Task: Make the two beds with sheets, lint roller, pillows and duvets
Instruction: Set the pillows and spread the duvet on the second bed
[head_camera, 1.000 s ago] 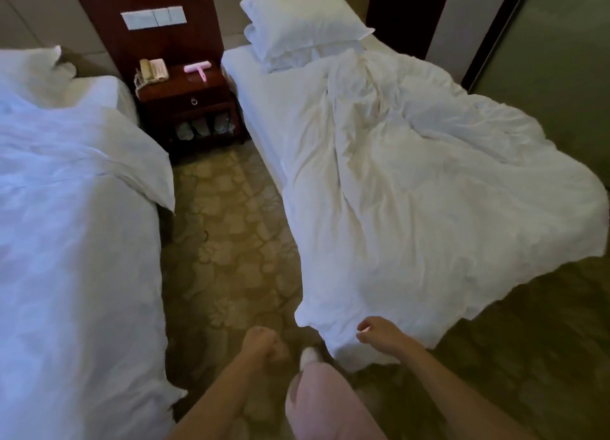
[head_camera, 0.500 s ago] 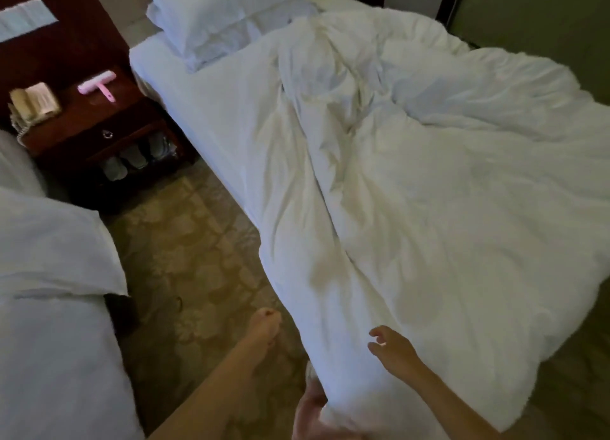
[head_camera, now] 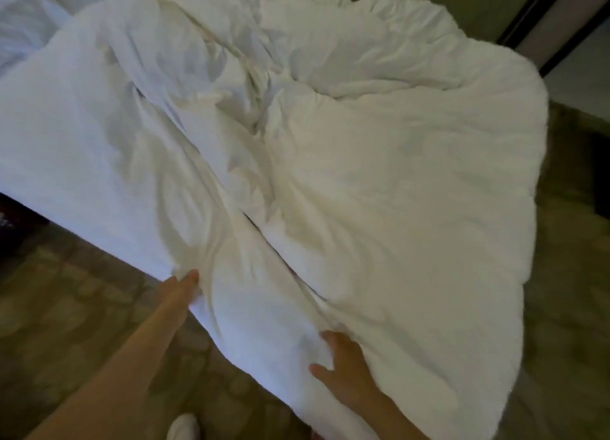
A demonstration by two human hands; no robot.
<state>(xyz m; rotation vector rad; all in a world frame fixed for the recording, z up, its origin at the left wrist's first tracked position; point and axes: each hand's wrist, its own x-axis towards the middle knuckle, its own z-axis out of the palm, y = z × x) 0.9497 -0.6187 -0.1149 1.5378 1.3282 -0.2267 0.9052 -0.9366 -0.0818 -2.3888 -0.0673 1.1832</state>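
A crumpled white duvet [head_camera: 379, 182] lies bunched across the near bed, its lower corner hanging over the foot end. White sheet [head_camera: 66, 135] shows on the left part of the mattress. My left hand [head_camera: 181, 289] pinches the duvet's left edge at the bedside, and creases in the cloth run out from its fingertips. My right hand [head_camera: 343, 362] rests on the duvet's near edge with the thumb spread out; its fingertips slip under a fold. Pillows and lint roller are out of view.
Patterned carpet [head_camera: 66, 324] covers the floor left of and below the bed. A white shoe toe [head_camera: 183, 426] shows at the bottom edge. A dark door frame [head_camera: 541, 23] and wall stand behind the bed at the upper right.
I have moved in close to the right-hand bed, so the nightstand, other bed and pillows left the view. Both hands reached forward from the air onto the duvet's near edge.
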